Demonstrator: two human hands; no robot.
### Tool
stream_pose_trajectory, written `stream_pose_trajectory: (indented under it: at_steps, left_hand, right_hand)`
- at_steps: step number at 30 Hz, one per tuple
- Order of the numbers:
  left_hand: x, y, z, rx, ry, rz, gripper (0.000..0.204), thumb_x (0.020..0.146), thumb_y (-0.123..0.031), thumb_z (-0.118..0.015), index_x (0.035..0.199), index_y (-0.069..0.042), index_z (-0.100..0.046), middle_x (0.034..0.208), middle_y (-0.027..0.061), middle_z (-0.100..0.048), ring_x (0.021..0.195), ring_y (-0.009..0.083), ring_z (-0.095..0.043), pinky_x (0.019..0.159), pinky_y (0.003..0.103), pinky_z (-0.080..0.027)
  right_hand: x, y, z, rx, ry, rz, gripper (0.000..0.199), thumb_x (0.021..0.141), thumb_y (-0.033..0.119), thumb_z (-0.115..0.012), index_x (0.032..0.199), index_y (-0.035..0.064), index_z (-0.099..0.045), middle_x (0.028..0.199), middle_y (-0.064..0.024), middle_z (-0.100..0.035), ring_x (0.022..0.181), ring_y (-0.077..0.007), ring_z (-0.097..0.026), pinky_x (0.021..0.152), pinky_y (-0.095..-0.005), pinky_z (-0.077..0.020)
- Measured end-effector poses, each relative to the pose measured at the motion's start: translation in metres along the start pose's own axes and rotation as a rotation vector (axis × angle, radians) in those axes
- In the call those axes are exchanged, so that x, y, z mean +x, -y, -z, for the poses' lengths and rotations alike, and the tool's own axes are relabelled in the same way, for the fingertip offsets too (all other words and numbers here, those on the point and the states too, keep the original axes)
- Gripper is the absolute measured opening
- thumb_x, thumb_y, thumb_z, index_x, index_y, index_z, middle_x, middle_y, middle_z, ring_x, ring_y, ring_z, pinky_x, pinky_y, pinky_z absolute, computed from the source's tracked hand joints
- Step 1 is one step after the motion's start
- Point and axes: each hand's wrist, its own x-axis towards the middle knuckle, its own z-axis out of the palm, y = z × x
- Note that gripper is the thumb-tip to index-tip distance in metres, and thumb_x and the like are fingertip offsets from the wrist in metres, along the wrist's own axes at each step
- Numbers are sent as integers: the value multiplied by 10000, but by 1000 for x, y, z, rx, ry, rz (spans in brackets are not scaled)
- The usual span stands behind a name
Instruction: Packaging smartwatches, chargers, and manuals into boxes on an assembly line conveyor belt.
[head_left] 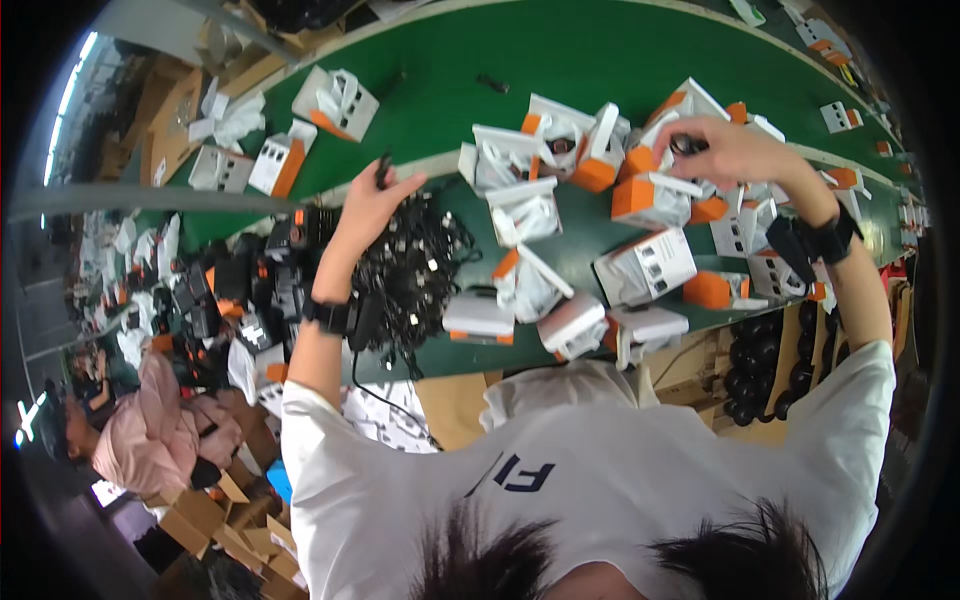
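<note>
My left hand is raised beyond a heap of black cables, pinching a small black piece, perhaps a cable end. My right hand is above the open boxes at the right, its fingers closed on a coiled black cable. Just below that hand stands a white-and-orange box with clear plastic wrap showing in its opening. More such boxes lie around it, among them a white one printed with dark pictures. Each of my wrists wears a black band.
A green conveyor belt runs along the far side, with a few opened boxes on its left part. Black devices crowd the table at left. A person in pink is farther left, near cardboard boxes. Black round items sit below the table.
</note>
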Motion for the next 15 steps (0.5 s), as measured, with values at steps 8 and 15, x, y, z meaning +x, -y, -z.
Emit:
stream_pose_trajectory:
  at_steps: [8,15]
  left_hand:
    - [230,34,-98,438,190,-558,430,637,-7,-652,1041,48,-517,1042,188,-556,946,302,-557,816,341,-459]
    - [271,89,-160,599,156,-559,137,750,-58,-483,874,-48,-540,968,138,-541,951,306,-512,792,432,-428]
  right_hand:
    - [-40,-5,-7,260,-250,-286,151,774,95,-586,914,96,-531,680,43,-451,459,-17,-385,399,-173,-292]
    - [-15,-26,-12,328,-220,-448,152,800,126,-582,943,89,-549,707,54,-441,502,-17,-378,437,-182,-299]
